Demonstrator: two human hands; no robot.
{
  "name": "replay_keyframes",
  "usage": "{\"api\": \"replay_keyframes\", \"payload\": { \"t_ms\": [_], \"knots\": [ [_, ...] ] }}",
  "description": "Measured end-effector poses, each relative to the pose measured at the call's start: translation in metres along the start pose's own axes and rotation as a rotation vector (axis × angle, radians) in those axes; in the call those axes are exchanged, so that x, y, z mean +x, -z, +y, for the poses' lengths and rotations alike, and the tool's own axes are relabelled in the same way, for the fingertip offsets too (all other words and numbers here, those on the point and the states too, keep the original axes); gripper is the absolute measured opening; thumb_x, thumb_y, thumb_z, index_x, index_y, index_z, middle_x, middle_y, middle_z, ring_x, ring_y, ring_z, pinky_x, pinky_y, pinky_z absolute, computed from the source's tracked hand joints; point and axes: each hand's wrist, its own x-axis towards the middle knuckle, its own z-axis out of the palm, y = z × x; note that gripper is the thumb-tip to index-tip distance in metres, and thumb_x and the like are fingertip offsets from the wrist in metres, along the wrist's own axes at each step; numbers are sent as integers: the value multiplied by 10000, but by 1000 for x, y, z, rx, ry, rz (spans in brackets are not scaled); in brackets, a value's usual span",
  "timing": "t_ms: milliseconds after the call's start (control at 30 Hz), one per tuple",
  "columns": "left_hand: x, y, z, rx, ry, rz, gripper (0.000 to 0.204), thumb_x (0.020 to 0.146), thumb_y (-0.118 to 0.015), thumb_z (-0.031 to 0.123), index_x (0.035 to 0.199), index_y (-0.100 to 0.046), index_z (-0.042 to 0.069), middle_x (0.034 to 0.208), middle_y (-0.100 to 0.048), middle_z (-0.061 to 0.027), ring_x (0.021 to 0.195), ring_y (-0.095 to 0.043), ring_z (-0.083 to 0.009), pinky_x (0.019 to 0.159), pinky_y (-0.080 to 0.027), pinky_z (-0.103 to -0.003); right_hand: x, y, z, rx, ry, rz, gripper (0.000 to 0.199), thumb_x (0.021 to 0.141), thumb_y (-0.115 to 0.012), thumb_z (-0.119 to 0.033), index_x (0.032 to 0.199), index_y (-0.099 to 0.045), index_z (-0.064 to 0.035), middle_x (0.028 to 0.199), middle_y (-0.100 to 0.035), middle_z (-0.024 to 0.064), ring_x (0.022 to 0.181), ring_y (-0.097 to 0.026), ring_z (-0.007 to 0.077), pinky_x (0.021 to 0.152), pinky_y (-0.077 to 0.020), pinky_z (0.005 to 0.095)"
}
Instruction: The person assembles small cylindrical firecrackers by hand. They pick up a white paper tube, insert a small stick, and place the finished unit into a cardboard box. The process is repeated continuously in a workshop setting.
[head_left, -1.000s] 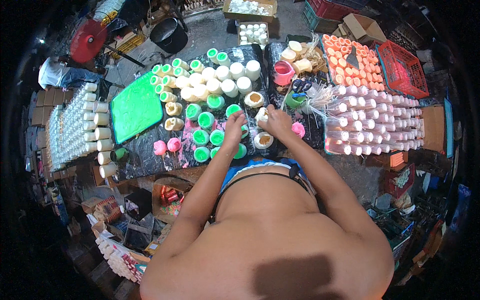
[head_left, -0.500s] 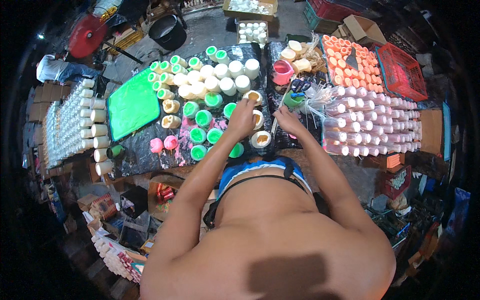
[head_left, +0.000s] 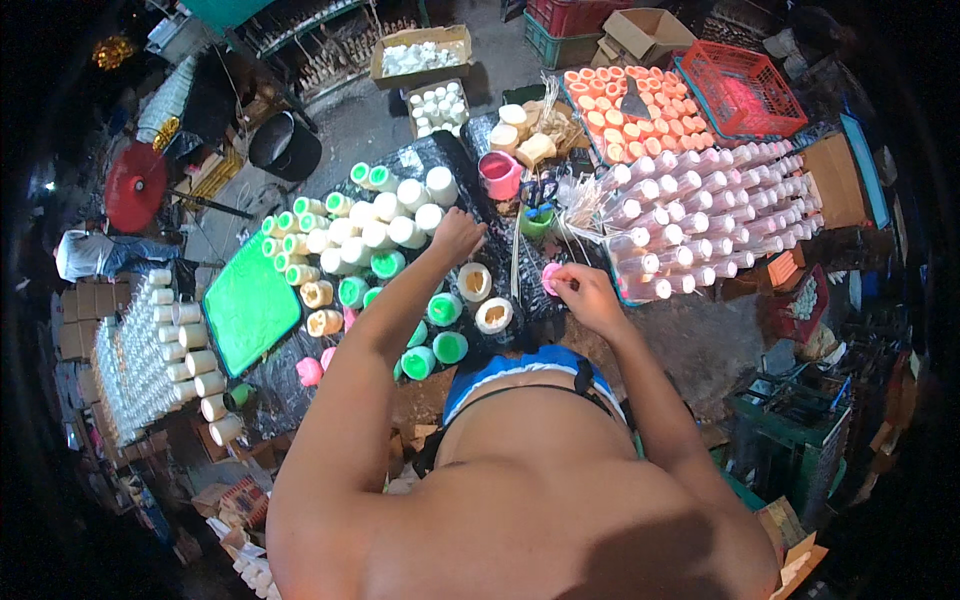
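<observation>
Your left hand (head_left: 460,236) has moved from the hollow cups (head_left: 474,281) to just beside the white cups (head_left: 440,185), your right hand (head_left: 590,298) to the pink lump (head_left: 551,279). On the counter (head_left: 270,385), many green cups (head_left: 450,347) look filled; two hollow ones seem unfilled. Your left fingers curl, contents hidden; your right fingertips touch the lump, grip unclear. No writing is readable.

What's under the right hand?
Part of a pink lump shows at the fingertips of the right hand. The rest of the lump, and whatever lies beneath the palm, is covered and cannot be seen.
</observation>
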Motion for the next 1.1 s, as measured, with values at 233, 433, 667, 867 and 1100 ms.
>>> {"api": "replay_keyframes", "payload": {
  "t_ms": [233,433,667,867,1100],
  "knots": [
    [-77,81,13,-1251,543,508,571,698,-951,267,1090,-614,24,1074,-708,-134,963,-722,-263,794,-589,-415,26,-6,-10,188,-33,176,163,957,-699,-159,974,-683,2,798,-672,85,736,-599,145,702,-489,317],
    [-124,93,67,-2248,383,680,927,766,-888,71,1501,-324,47,1271,-616,-137,1183,-639,-236,1013,-557,-390,67,-2,-87,-43,285,180,141,937,-694,-142,976,-670,-8,912,-636,135,879,-635,316,755,-492,394],
    [-160,120,66,-1631,223,887,479,829,-822,140,1268,-653,49,1225,-689,-75,1176,-640,-190,1007,-506,-341,64,8,-155,-201,544,38,112,924,-669,-94,989,-648,-5,902,-615,147,898,-619,363,798,-477,450],
    [-179,133,66,-1785,320,840,576,774,-887,86,1276,-618,4,1181,-694,-95,1076,-663,-137,941,-544,-291,54,15,-172,-218,576,-111,94,907,-684,-109,938,-633,-35,864,-608,113,826,-618,338,745,-454,433],
    [-188,147,72,-1884,268,925,814,683,-976,172,1365,-557,23,1200,-627,-38,1090,-623,-123,949,-532,-280,47,11,-182,-245,628,-91,92,889,-698,-118,924,-638,-57,851,-669,102,794,-660,311,706,-460,428]
  ]
}}
